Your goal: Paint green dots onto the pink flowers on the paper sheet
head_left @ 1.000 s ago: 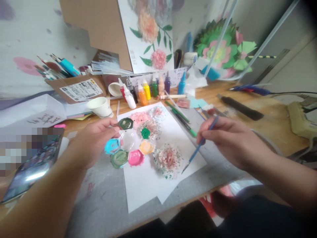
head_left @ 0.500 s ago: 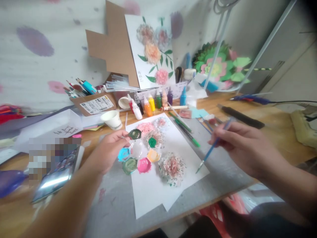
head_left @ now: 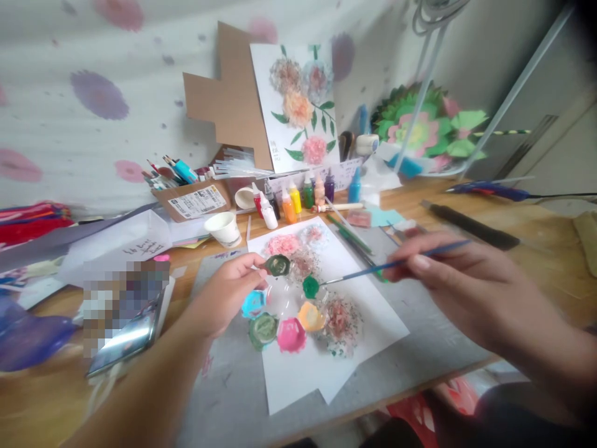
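Note:
My left hand [head_left: 224, 295] pinches the edge of a clear flower-shaped paint palette [head_left: 282, 302] whose wells hold dark green, blue, olive, pink, orange and bright green paint. My right hand [head_left: 459, 280] grips a thin blue paintbrush [head_left: 392, 264] and holds it nearly level, with its tip in the bright green well [head_left: 310, 287]. The palette rests on a white sheet of paper [head_left: 326, 354] painted with pink and green blotchy flowers [head_left: 342, 317].
A row of small paint bottles [head_left: 298, 199], a paper cup [head_left: 224, 228] and green pens [head_left: 349, 236] lie behind the sheet. A phone [head_left: 128, 336] sits at the left. A cardboard box of brushes [head_left: 186, 193], a flower painting [head_left: 301, 106] and paper flowers [head_left: 429, 127] stand at the back.
My right hand swung the brush from pointing down at the paper to pointing left, bringing its tip into the bright green paint. My view tilted up and shifted.

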`<control>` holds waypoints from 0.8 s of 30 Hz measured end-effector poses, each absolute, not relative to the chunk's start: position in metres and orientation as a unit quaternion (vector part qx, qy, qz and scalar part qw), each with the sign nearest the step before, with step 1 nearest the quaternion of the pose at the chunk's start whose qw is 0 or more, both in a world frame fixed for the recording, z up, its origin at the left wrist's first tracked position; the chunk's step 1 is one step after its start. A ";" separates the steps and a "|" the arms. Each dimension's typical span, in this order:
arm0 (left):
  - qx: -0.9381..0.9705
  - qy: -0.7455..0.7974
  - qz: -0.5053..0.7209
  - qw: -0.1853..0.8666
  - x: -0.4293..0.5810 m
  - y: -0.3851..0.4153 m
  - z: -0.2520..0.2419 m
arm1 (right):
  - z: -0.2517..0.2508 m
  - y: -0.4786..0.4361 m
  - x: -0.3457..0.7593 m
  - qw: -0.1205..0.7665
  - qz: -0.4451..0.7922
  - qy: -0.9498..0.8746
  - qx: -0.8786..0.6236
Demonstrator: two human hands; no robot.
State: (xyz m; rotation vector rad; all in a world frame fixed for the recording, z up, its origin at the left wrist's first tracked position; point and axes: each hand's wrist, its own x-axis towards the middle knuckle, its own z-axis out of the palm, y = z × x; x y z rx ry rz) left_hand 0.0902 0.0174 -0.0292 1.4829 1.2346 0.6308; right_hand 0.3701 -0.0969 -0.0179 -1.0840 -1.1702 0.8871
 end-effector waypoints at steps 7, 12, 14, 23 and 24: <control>0.632 0.501 0.253 0.534 0.091 0.012 -0.027 | -0.007 -0.095 0.359 0.497 0.215 -0.663 -0.517; 0.630 0.509 0.252 0.529 0.091 0.013 -0.025 | -0.007 -0.097 0.359 0.520 0.221 -0.647 -0.512; 0.629 0.509 0.251 0.531 0.090 0.013 -0.025 | -0.008 -0.097 0.357 0.500 0.219 -0.662 -0.514; 0.624 0.508 0.260 0.535 0.088 0.016 -0.028 | -0.010 -0.098 0.359 0.488 0.199 -0.669 -0.524; 0.622 0.509 0.259 0.535 0.088 0.015 -0.028 | -0.010 -0.099 0.358 0.492 0.201 -0.667 -0.522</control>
